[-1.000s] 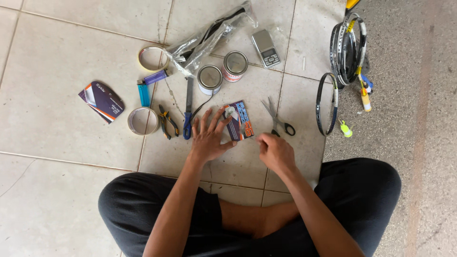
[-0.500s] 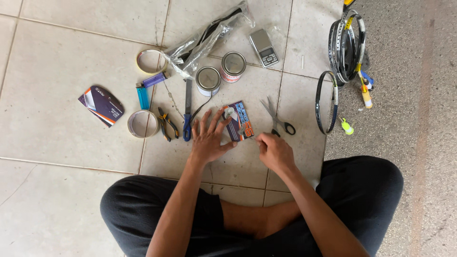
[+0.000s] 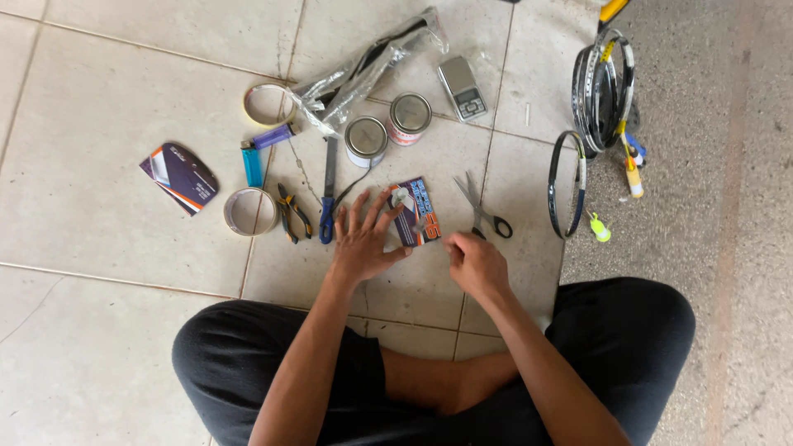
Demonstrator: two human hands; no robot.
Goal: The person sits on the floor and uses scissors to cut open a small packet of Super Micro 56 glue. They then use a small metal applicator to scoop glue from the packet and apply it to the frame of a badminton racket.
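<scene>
Left hand [image 3: 361,241]: fingers spread flat, pressing small printed packet [image 3: 415,212] to floor tile [image 3: 124,165]. Right hand [image 3: 477,264]: loosely curled, empty as far as visible, at packet's 4 o'clock. Scissors [image 3: 483,211] at packet's 3 o'clock; pliers [image 3: 292,212] at 9 o'clock; two tins [image 3: 388,128] at 12 o'clock.

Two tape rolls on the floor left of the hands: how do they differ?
The upper roll lies by the plastic-wrapped bundle; the lower roll lies beside the pliers, nearer the left hand. The upper roll looks thin-walled and yellowish; the lower roll looks thicker and paler. Both lie flat on the tiles, open centre up, untouched by either hand.
</scene>
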